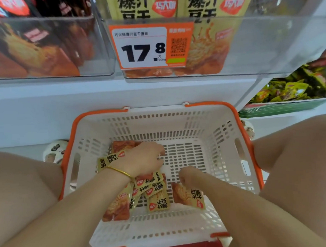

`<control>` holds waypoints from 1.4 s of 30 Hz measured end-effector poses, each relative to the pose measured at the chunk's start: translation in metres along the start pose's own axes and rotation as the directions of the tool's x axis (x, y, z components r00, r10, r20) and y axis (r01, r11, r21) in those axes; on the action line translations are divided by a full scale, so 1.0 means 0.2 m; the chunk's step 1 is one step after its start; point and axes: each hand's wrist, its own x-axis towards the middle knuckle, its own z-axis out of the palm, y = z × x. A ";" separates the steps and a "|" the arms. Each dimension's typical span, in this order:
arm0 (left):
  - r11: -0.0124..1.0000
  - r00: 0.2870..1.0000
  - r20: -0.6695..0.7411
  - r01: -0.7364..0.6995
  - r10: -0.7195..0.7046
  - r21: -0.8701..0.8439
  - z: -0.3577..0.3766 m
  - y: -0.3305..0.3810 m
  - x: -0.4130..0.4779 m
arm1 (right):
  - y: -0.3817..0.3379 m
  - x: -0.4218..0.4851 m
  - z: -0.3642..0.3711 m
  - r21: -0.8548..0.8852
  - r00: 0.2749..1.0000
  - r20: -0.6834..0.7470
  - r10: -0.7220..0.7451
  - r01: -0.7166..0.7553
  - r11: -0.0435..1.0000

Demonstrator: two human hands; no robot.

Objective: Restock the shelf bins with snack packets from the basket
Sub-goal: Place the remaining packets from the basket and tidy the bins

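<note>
**A:** White slotted plastic basket with orange rim (158, 123): what does it hold?

**B:** Yellow-and-orange snack packets (158, 200), heaped on its floor, near-left. A lone packet (191, 196) lies near-right.

**A:** The hands?

**B:** Left hand (145, 157), thin gold bangle (117, 171) at the wrist, fingers curled down over the heap. Right hand (188, 175) is tipped down at the lone packet. Both grips are hidden: cannot tell.

**A:** Surroundings?

**B:** Above the basket, a clear plastic shelf bin (267, 44) with an orange-and-white price label (142, 47) on its front.
</note>
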 end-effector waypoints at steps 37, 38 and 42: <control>0.981 0.766 -0.639 0.063 0.072 0.185 -1.34 0.64 -0.01 | 0.73 -1.08 -1.63 0.713 0.456 -0.692 0.560 0.313 0.627; 0.980 0.785 -0.616 0.072 0.058 0.184 -1.34 0.64 -0.01 | 0.72 -1.07 -1.64 0.729 0.474 -0.682 0.557 0.372 0.575; 0.976 0.810 -0.585 0.099 0.033 0.193 -1.33 0.64 0.00 | 0.70 -1.01 -1.66 0.763 0.407 -0.646 0.646 0.312 0.566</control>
